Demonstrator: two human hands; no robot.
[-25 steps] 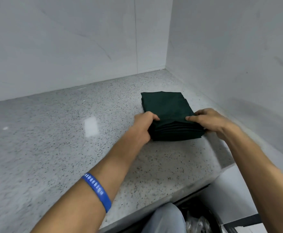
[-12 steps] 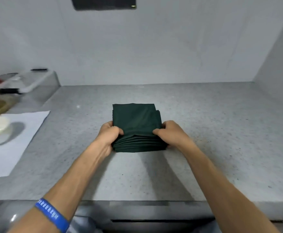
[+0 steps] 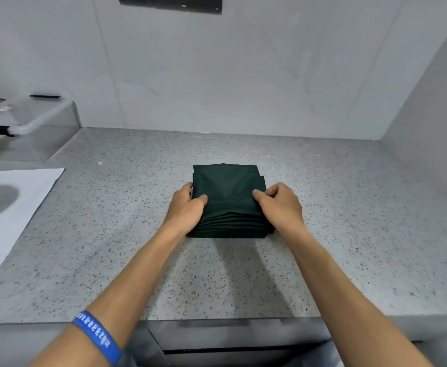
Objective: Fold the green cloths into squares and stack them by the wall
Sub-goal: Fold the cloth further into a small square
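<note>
Two hands: the left hand [image 3: 188, 207] and the right hand [image 3: 280, 205] clamp opposite sides of one stack of green cloths [image 3: 229, 189], thumbs laid over the top layer, fingers curled down the flanks.
Stack position: it sits on the speckled counter [image 3: 336, 234], roughly mid-depth and well apart from the back wall [image 3: 243, 75]; the side wall [image 3: 434, 115] is off to the right.
Stack condition: several folded layers show at the near edge; the far right corner is stepped, so the upper cloths are not quite square with those below.
Step in hand: likely carrying or sliding the whole pile to its place by the wall.
How to do it well: keep even pressure from both sides, with thumbs pinning the top cloth so it does not skate; move the pile as one block, low over the surface, and set it parallel to the wall.
Before letting go: nudge the offset corner flush.
Risk: a one-sided squeeze would probably buckle the middle layers or fan the near edges.
Nearby: white paper [image 3: 13, 207] lies at the left, well clear of the path.
</note>
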